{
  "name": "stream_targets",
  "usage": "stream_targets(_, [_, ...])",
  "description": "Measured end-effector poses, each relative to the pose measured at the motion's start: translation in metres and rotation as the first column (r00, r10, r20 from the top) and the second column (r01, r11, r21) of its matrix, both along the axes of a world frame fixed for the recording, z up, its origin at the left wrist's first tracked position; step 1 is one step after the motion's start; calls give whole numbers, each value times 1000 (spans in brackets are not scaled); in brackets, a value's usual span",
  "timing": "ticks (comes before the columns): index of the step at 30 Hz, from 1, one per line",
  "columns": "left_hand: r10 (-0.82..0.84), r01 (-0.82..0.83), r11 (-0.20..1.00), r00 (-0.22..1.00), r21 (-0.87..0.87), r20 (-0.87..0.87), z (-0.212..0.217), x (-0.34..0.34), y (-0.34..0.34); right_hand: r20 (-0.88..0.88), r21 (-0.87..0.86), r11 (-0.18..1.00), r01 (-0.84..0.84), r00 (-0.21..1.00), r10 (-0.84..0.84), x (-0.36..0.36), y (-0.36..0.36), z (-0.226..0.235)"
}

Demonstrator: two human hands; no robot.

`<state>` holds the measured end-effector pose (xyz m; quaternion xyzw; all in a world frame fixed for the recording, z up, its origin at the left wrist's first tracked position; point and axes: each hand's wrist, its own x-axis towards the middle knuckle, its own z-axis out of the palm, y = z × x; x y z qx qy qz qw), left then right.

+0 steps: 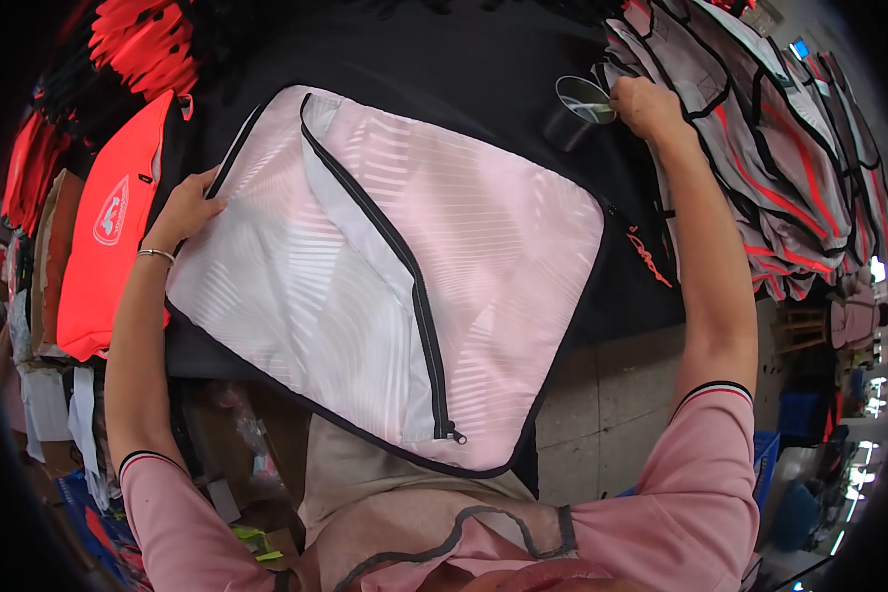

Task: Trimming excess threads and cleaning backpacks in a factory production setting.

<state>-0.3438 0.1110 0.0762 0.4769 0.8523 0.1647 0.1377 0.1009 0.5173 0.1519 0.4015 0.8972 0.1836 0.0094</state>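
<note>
A pale pink and grey patterned fabric panel [503, 227] with black binding lies tilted in front of me, its near corner over my lap. A black zipper [405, 257] runs across it, ending in a pull near the lower edge. My left hand [189, 207] grips the panel's left edge, thumb on top. Away at the upper right, my right hand [646, 107] is closed at the rim of a metal cup [568, 126]. Something pale shows inside the cup. What the right fingers pinch, if anything, is hidden.
A black-covered table [444, 49] lies under the panel. On the left are a bright red pouch [118, 227] and bundled red pieces [143, 44]. Stacked grey bags with red trim [770, 158] crowd the right. An orange-red cord [649, 259] lies beside the panel.
</note>
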Motion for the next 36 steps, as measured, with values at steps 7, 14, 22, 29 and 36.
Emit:
stream_targets(7, [86, 41, 869, 969, 494, -231, 15, 65, -31, -125, -11, 998, 56, 990, -57, 24, -26, 2])
stream_targets(14, [353, -257, 688, 936, 678, -3, -10, 202, -147, -296, -6, 996, 87, 951, -85, 32, -39, -6])
stream_targets(22, [-7, -777, 556, 352, 297, 936, -65, 315, -149, -195, -103, 979, 177, 961, -194, 51, -50, -25])
stream_targets(29, [231, -593, 799, 454, 98, 861, -43, 303, -173, -690, -441, 888, -132, 682, -241, 22, -131, -5])
stream_targets(36, [-223, 227, 936, 974, 268, -47, 86, 198, -102, -731, -642, 334, -690, 420, -537, -73, -211, -29])
